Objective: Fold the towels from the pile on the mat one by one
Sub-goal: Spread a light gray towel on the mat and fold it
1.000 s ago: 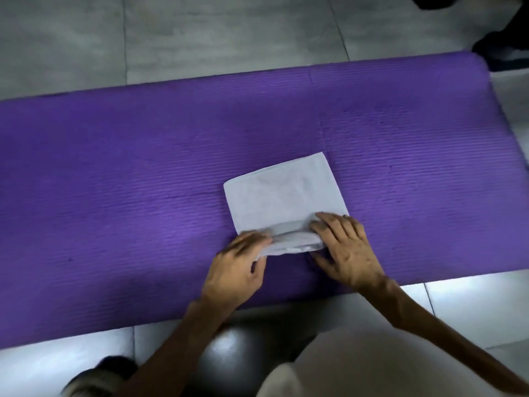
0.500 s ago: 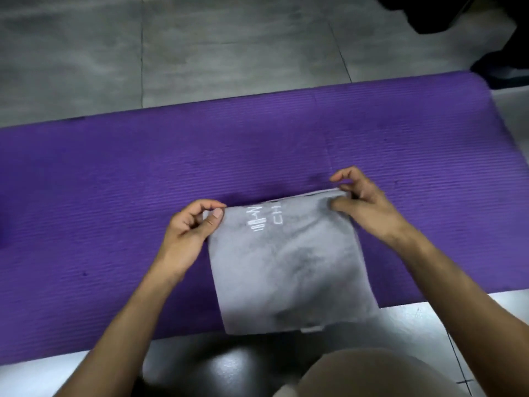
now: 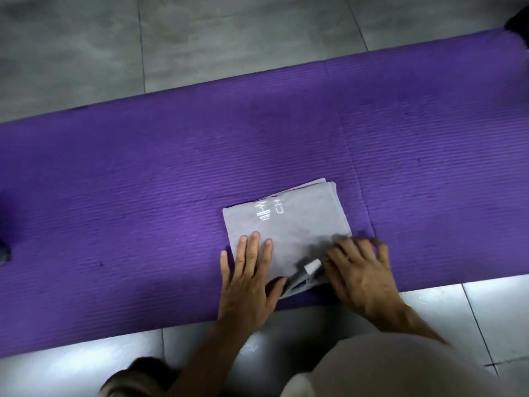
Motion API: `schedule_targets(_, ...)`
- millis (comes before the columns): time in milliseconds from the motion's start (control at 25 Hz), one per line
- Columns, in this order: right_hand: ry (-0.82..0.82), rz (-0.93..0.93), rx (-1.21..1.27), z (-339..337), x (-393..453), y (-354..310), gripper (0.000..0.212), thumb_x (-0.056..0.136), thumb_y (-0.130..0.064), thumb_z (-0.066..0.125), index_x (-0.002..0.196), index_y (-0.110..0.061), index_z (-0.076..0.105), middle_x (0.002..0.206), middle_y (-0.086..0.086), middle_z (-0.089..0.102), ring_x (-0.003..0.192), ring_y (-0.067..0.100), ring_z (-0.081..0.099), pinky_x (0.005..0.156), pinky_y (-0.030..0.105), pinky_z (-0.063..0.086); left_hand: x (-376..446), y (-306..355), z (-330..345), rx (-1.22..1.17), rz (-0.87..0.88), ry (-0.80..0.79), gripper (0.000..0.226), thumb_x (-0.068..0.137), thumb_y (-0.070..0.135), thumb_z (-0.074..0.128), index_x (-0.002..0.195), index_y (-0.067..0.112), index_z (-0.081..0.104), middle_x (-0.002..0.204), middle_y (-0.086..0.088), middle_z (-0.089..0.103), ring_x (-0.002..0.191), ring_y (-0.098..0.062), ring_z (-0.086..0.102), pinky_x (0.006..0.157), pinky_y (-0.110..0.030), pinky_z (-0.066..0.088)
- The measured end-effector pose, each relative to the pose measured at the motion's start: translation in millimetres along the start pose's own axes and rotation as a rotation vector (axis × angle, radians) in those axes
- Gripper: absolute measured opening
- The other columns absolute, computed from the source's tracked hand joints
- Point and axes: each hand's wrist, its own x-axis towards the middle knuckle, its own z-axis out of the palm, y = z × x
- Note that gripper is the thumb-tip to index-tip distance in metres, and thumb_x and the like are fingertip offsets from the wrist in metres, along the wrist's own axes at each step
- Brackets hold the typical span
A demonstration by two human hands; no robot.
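A grey towel (image 3: pixel 294 224) with white lettering lies folded into a small square on the purple mat (image 3: pixel 143 196), near the mat's front edge. My left hand (image 3: pixel 249 273) lies flat on the towel's near left part, fingers straight and spread. My right hand (image 3: pixel 357 267) rests on the towel's near right corner, its fingers blurred and spread over the edge. A white label (image 3: pixel 312 265) sticks out between my two hands at the towel's near edge. No pile of towels is in view.
The mat runs across a grey tiled floor (image 3: pixel 229 38). A dark object (image 3: pixel 519 21) sits at the far right corner of the mat. A dark shape (image 3: pixel 4 247) shows at the left edge. My knees are at the bottom of the view.
The towel was lifted by its far corners and folded over again; it now lies flat as a smaller square. Both hands have let go of the corners and moved onto its near part.
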Motion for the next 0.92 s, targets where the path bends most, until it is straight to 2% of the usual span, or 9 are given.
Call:
schedule_targets(120,0.17,0.139,-0.056,-24.4,-4.0,9.3,0.034,0.092,-0.036,0.043,0.082,-0.016,0.069,0.09,0.008,0.064,0.081,0.034,0.057,0.079,0.047,0.037,-1.9,17.1,-1.2,-0.022,0.038,0.004,0.084,0.093,0.066,0.034,0.152,0.008,0.025,0.16,-0.016,0.017,0.148,-0.034,0.015,0.115,-0.055,0.023)
schedule_targets(200,0.115,-0.042,0.077,-16.1,1.0,-1.8,0.034,0.091,-0.034,0.043,0.099,-0.015,0.07,0.109,0.01,0.065,0.095,0.037,0.061,0.084,0.045,0.042,-7.1,24.6,4.9,-0.064,0.063,0.017,0.083,0.093,0.065,0.036,0.152,0.008,0.026,0.16,-0.015,0.018,0.147,-0.034,0.017,0.113,-0.054,0.028)
schedule_targets(280,-0.024,-0.211,0.113,5.5,2.9,-4.5,0.044,0.097,-0.038,0.039,0.132,-0.02,0.059,0.145,0.007,0.05,0.13,0.033,0.049,0.106,0.049,0.038,-9.1,23.1,8.4,-0.056,0.061,0.019,0.08,0.094,0.065,0.035,0.153,0.011,0.024,0.16,-0.013,0.018,0.148,-0.032,0.016,0.114,-0.053,0.027)
schedule_targets(360,-0.022,-0.166,0.167,15.2,13.2,2.7,0.047,0.1,-0.04,0.035,0.142,-0.025,0.047,0.152,0.001,0.041,0.138,0.028,0.041,0.111,0.052,0.032,-9.5,20.7,9.5,-0.041,0.061,0.035,0.078,0.095,0.065,0.032,0.153,0.014,0.023,0.161,-0.012,0.018,0.148,-0.031,0.015,0.117,-0.051,0.022)
schedule_targets(440,0.093,0.034,0.327,8.5,39.8,6.5,0.042,0.096,-0.035,0.041,0.133,-0.02,0.054,0.14,0.003,0.053,0.122,0.028,0.053,0.1,0.045,0.039,-6.7,22.1,6.3,-0.077,0.071,0.092,0.068,0.098,0.058,0.031,0.151,0.015,0.031,0.158,-0.011,0.026,0.146,-0.032,0.023,0.116,-0.049,0.023)
schedule_targets(560,0.191,0.211,0.38,-11.3,96.2,14.5,0.046,0.088,-0.036,0.043,0.126,-0.019,0.06,0.127,0.001,0.061,0.112,0.027,0.052,0.088,0.044,0.043,26.4,5.7,-15.3,-0.121,0.026,0.246,0.047,0.095,0.035,0.037,0.137,0.02,0.052,0.14,-0.004,0.052,0.123,-0.028,0.051,0.096,-0.045,0.038)
schedule_targets(720,-0.08,0.111,0.412,-15.7,143.0,52.2,0.041,0.079,-0.046,0.047,0.104,-0.022,0.069,0.099,-0.001,0.07,0.096,0.028,0.061,0.087,0.046,0.048,93.2,-50.3,-47.8,-0.117,-0.143,0.126,0.053,0.086,0.039,0.035,0.128,0.018,0.059,0.123,-0.004,0.061,0.107,-0.033,0.055,0.085,-0.044,0.042)
schedule_targets(800,-0.169,0.111,0.529,-21.7,154.2,62.8,0.025,0.078,-0.044,0.057,0.087,-0.023,0.067,0.085,-0.002,0.066,0.084,0.023,0.061,0.085,0.04,0.048,112.8,-72.9,-52.5,-0.275,-0.125,-0.052,0.036,0.091,0.038,0.046,0.112,0.016,0.066,0.109,-0.006,0.063,0.102,-0.032,0.057,0.085,-0.042,0.045)
schedule_targets(920,-0.277,0.124,0.74,-28.9,163.1,62.4,0.008,0.086,-0.02,0.07,0.083,-0.023,0.063,0.078,-0.006,0.061,0.072,0.013,0.056,0.072,0.027,0.045,120.9,-85.1,-53.4,-0.507,-0.176,-0.071,0.005,0.091,0.016,0.061,0.091,0.014,0.065,0.09,-0.007,0.066,0.088,-0.03,0.062,0.079,-0.037,0.048)
